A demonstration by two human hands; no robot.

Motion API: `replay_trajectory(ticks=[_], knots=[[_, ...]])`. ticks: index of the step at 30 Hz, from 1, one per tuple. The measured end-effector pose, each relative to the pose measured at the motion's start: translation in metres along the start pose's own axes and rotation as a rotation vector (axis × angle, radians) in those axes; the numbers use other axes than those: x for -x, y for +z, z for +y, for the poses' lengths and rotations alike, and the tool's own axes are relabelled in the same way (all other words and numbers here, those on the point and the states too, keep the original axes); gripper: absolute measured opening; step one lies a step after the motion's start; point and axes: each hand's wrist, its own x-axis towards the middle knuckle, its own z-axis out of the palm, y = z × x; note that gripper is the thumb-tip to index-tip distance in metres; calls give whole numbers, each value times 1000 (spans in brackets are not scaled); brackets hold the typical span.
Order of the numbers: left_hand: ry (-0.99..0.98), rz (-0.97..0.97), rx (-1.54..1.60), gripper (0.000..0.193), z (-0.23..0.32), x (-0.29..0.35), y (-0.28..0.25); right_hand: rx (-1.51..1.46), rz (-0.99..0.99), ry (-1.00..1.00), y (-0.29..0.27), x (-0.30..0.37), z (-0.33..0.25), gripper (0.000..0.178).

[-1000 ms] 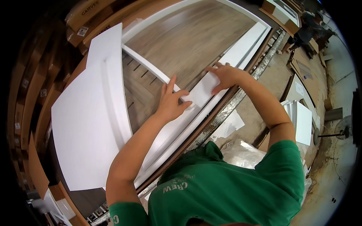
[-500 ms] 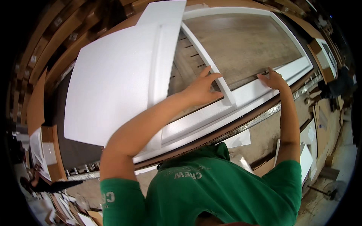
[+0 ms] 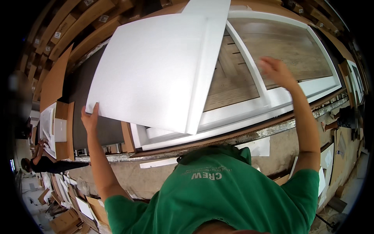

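A large white foam sheet (image 3: 152,74) lies slanted over the left part of an open carton. My left hand (image 3: 90,116) pinches the sheet at its near left corner. My right hand (image 3: 274,71), smeared by motion, is above the wood-grain panel (image 3: 286,46), just right of a white foam strip (image 3: 249,64) that crosses it. White foam edging (image 3: 243,111) frames the panel along its near side. Several dark slots show in the panel between the strip and the sheet, which covers the rest of that side.
The carton rests on a roller conveyor with a metal rail (image 3: 269,130). Stacked brown cartons (image 3: 74,23) line the far left. Another open box (image 3: 58,128) stands at the left, where a person in dark clothes (image 3: 58,167) bends by it. Cardboard pieces (image 3: 66,221) litter the floor.
My left hand has gone from the foam strip to the sheet's near left corner. My right hand has lifted off the near edging and moved left. The sheet and carton appear farther right in view.
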Motion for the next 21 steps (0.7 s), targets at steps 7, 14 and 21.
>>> replay_trajectory(ticks=[7,14,21], knots=[[-526,-492,1089,68,-28,2,21,246,269,-388,110,-9,-100,60],[-465,-327,1404,56,-27,17,-4,104,499,-198,134,-33,-101,57],[-515,-167,1564,52,-58,8,-16,-948,-180,367,152,-28,-103,37]])
